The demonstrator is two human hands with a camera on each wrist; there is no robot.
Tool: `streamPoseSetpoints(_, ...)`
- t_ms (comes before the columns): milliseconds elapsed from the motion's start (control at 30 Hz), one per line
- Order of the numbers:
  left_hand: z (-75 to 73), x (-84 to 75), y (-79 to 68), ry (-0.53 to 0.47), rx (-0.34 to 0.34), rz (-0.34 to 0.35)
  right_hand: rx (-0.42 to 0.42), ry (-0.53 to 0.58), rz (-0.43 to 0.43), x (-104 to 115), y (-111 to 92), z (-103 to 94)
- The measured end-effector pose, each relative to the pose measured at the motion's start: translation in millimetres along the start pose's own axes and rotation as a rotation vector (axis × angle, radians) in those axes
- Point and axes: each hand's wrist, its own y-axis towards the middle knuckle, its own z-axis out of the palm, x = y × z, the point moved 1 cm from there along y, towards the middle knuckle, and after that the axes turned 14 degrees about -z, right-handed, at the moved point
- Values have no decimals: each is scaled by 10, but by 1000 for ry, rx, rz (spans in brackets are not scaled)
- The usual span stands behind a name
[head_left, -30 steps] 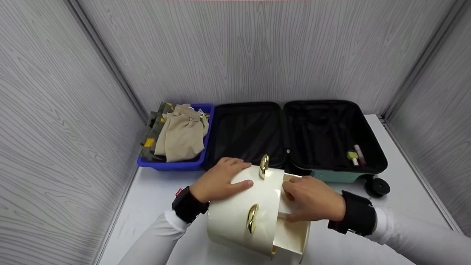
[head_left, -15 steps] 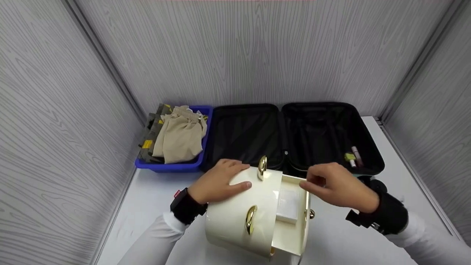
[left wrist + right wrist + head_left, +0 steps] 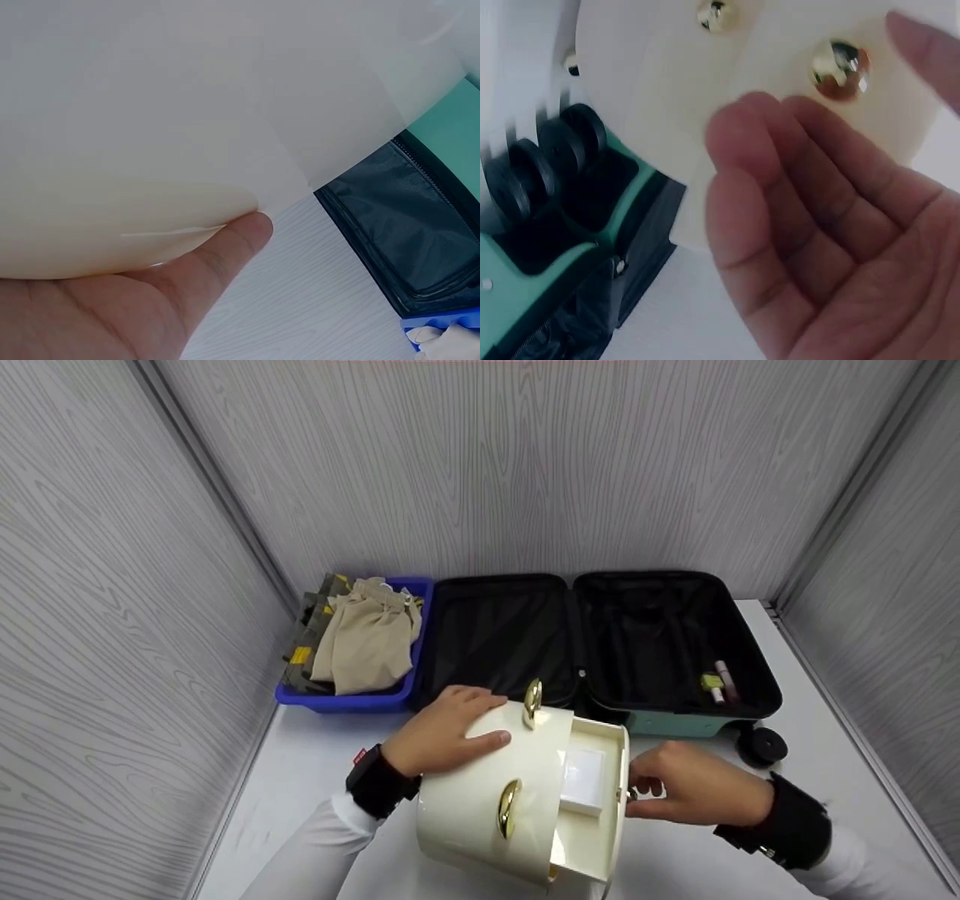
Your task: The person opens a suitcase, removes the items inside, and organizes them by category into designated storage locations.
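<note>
A cream storage box [image 3: 472,810] with two gold handles [image 3: 508,808] sits in front of me, with its drawer [image 3: 581,840] pulled out to the right. Inside the drawer lies a small white box [image 3: 583,778]. My left hand [image 3: 448,733] rests on the curved cream surface, fingers and thumb spread. Close to the drawer front is my right hand [image 3: 697,784], next to a gold knob [image 3: 840,69]. In the right wrist view its fingers [image 3: 739,217] bend loosely below the knob, the thumb stands apart above, and nothing is held.
Behind the storage box an open suitcase [image 3: 679,724] shows black lining, with a pink tube [image 3: 725,679] and a small yellow-green item [image 3: 711,682] in its right half. At left stands a blue bin [image 3: 352,703] holding beige shorts [image 3: 371,649] and camouflage-like cloth [image 3: 307,637].
My right hand has come out of the drawer, leaving the white box visible inside, and moved right and then down to the knob. The left hand has stayed on the storage box.
</note>
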Motion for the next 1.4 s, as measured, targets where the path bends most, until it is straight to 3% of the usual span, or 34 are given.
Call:
streamPoseSetpoints(267, -11, -2, 1, 7, -6, -1, -104, -20, -86, -10, 230, 186)
streamPoseSetpoints(567, 19, -11, 7, 7, 3, 6, -142, -25, -68, -52, 417, 399)
streamPoseSetpoints(700, 23, 7, 6, 10, -6, 7, -144, -11, -44, -107, 407, 460)
streamPoseSetpoints(933, 2, 6, -3, 11, -13, 5, -69, -95, 72, -225, 353, 701)
streamPoseSetpoints(1033, -1, 2, -10, 7, -2, 1, -39, -55, 103, -246, 337, 825)
streamPoseSetpoints(1400, -9, 7, 1, 7, -8, 10, -83, 33, 11, -271, 130, 804)
